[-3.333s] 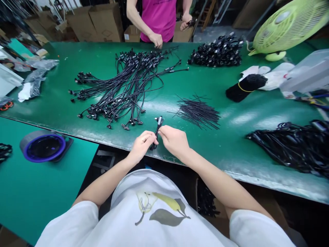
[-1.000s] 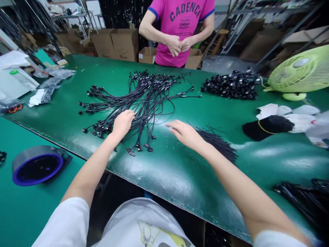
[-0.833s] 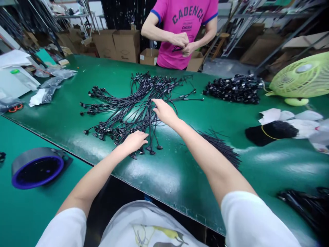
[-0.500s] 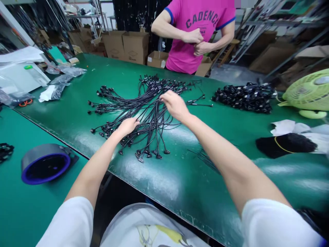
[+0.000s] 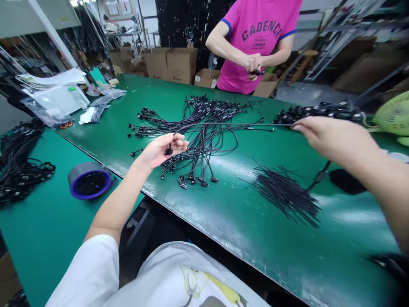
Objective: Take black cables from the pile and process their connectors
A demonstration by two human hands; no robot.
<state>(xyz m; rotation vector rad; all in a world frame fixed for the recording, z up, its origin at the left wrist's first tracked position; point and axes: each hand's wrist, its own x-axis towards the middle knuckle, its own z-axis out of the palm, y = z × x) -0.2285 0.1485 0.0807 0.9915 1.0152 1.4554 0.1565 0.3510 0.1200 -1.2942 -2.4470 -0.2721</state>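
- Desk (image 5: 223,221): green surface. Its near edge runs diagonally from the left side to the lower right.
- Tape roll (image 5: 89,183): grey with a purple core. It lies flat on a second green desk, just beside the main desk's near edge.
- Left hand (image 5: 159,150): held palm up above the near edge, with thumb and fingers closed on the connector at one end of the cable (image 5: 255,124).
- Cable: black, stretched taut and roughly level from the left hand to the right hand, clear of the desk surface.
- Right hand (image 5: 332,138): raised toward the right edge, with the fingers curled over the cable. The grip appears to be a pinch, but the back of the hand hides the contact. The free end and its connector hang below the hand.
- Wire ties (image 5: 284,194): a fanned black bundle lying on the desk between the two hands, below the cable.
- Loose cable pile (image 5: 207,111): spread at mid-desk, just behind the left hand.
- Coiled cable heap (image 5: 319,111): near the far edge, behind the right hand.
- Co-worker (image 5: 258,38): in a pink shirt, standing at the far edge with both hands together at the waist.
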